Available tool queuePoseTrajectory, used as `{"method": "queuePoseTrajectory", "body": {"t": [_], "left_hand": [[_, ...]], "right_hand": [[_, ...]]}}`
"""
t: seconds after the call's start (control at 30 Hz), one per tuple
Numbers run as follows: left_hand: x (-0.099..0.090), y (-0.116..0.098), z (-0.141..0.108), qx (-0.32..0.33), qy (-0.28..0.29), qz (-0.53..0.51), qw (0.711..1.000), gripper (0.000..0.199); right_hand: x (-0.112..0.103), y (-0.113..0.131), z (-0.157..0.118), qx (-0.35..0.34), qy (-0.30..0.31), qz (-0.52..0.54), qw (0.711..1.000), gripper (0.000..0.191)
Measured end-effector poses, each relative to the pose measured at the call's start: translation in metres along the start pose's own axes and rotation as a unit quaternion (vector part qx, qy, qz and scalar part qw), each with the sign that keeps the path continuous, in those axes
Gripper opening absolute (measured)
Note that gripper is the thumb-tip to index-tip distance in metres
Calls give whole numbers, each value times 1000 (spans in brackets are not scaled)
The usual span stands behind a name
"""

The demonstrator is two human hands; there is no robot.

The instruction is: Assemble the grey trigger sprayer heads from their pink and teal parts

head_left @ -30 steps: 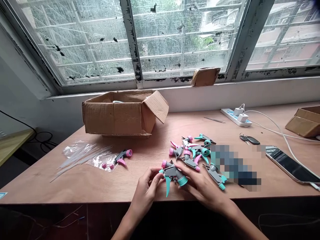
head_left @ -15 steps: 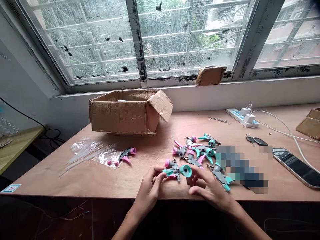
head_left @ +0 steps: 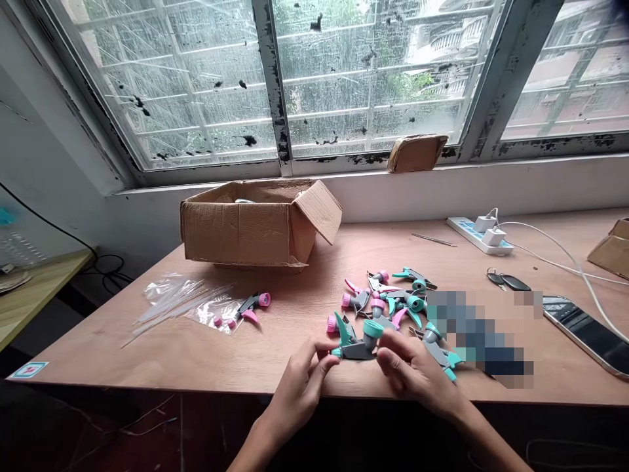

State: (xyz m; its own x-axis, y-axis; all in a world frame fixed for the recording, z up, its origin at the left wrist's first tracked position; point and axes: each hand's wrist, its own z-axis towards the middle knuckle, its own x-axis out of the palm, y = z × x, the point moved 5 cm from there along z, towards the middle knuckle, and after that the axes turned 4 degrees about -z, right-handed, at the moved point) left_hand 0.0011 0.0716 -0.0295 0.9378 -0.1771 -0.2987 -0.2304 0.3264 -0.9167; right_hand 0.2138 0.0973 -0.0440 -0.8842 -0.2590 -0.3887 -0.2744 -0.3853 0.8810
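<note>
Between my hands, at the table's front edge, is a grey and teal trigger spray head (head_left: pixel 358 352) on its side, its teal collar and trigger turned upward. My left hand (head_left: pixel 303 375) pinches its teal nozzle end between thumb and fingers. The fingers of my right hand (head_left: pixel 417 372) are closed at its other end, partly hiding that end. Just behind lies a pile of several pink-grey and teal-grey spray heads (head_left: pixel 415 303). One more teal-grey spray head (head_left: pixel 435 347) rests beside my right hand.
Left on the table (head_left: pixel 295 314) lie clear thin tubes (head_left: pixel 171 309), a plastic bag (head_left: pixel 209 314) with small pink parts, and a pink-grey spray head (head_left: pixel 253 303). Behind stands an open cardboard box (head_left: pixel 236 229). Keys (head_left: pixel 508 280), a phone (head_left: pixel 584 331) and a power strip (head_left: pixel 479 235) are right.
The spray head has been turned so that its collar, which faced me, now points up and its trigger stands upward. My right fingers have closed in on its end.
</note>
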Motion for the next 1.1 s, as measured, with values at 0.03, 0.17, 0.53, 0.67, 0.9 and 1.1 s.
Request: {"method": "queuePoseTrajectory", "body": {"t": [0.03, 0.17, 0.53, 0.67, 0.9, 1.1], "left_hand": [[-2, 0, 1, -14, -3, -15, 1000, 20], [-5, -3, 4, -51, 10, -28, 998, 22], [-3, 4, 0, -11, 23, -46, 999, 15], [-2, 3, -4, 27, 3, -33, 999, 11], [-8, 3, 2, -46, -51, -93, 993, 22], [-7, 3, 7, -63, -31, -74, 995, 25]], "right_hand": [[-1, -1, 0, -11, -21, 5, 1000, 33], [0, 2, -2, -102, -53, -47, 992, 68], [5, 3, 1, -97, 33, -213, 972, 43], [10, 3, -2, -89, 68, -199, 974, 74], [6, -3, -6, -63, 18, -45, 997, 54], [8, 19, -4, -190, 12, -175, 966, 50]]}}
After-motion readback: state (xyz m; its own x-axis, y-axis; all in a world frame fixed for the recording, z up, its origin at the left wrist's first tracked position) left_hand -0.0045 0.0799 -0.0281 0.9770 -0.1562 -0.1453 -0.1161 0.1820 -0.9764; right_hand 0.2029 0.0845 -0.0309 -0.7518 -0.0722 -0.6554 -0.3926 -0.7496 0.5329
